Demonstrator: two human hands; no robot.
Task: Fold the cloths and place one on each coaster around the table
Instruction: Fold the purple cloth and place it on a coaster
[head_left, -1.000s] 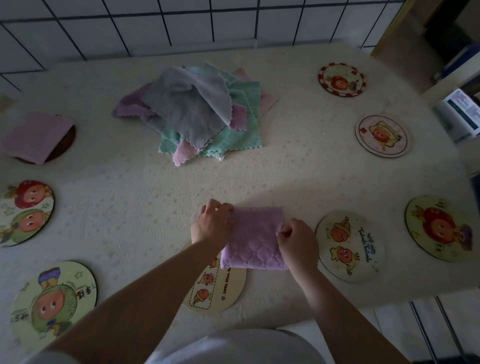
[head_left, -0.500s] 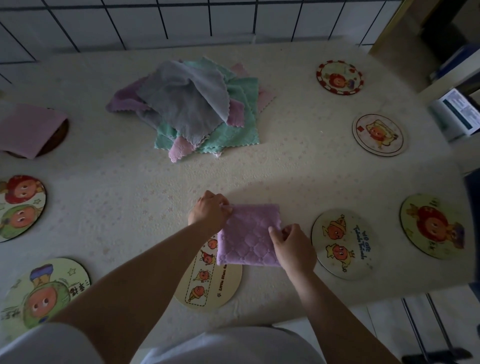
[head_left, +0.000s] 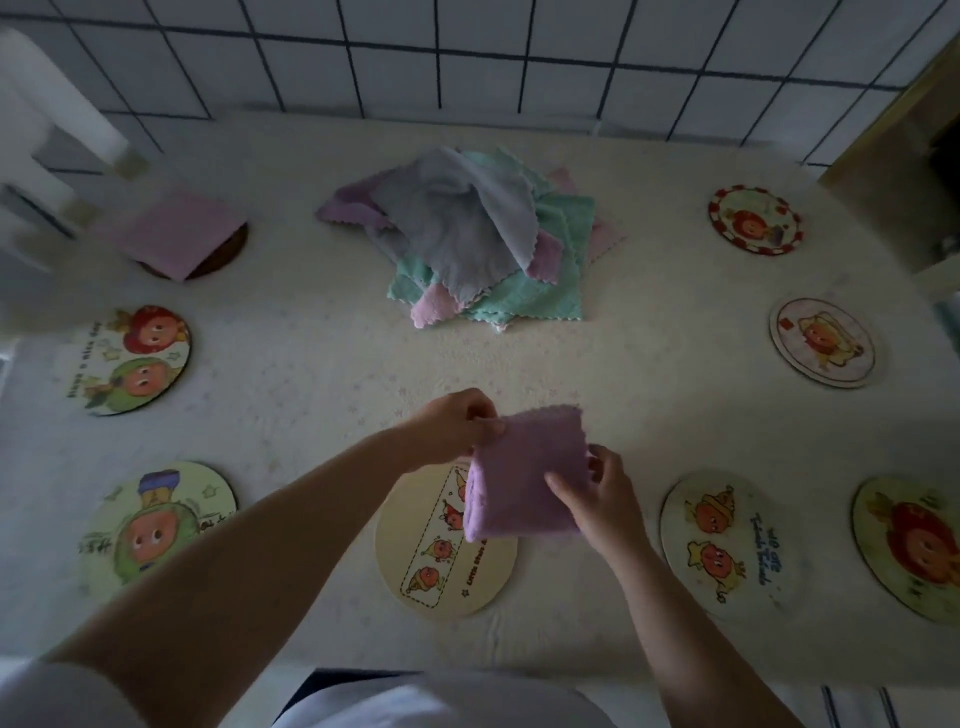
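Purple cloth (head_left: 524, 473), folded square, pinched at far-left corner by your left hand (head_left: 452, 423) fingers, near-right edge by right hand (head_left: 597, 493). Since moment ago lifted off bench (head_left: 311, 374), now hovering over nearest coaster (head_left: 441, 561): folding done, placement next.

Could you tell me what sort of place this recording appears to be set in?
Probably a home dining or kitchen area. A table with a pale patterned covering stands against a white tiled wall, set round with cartoon coasters, and a pile of dishcloths lies in the middle.
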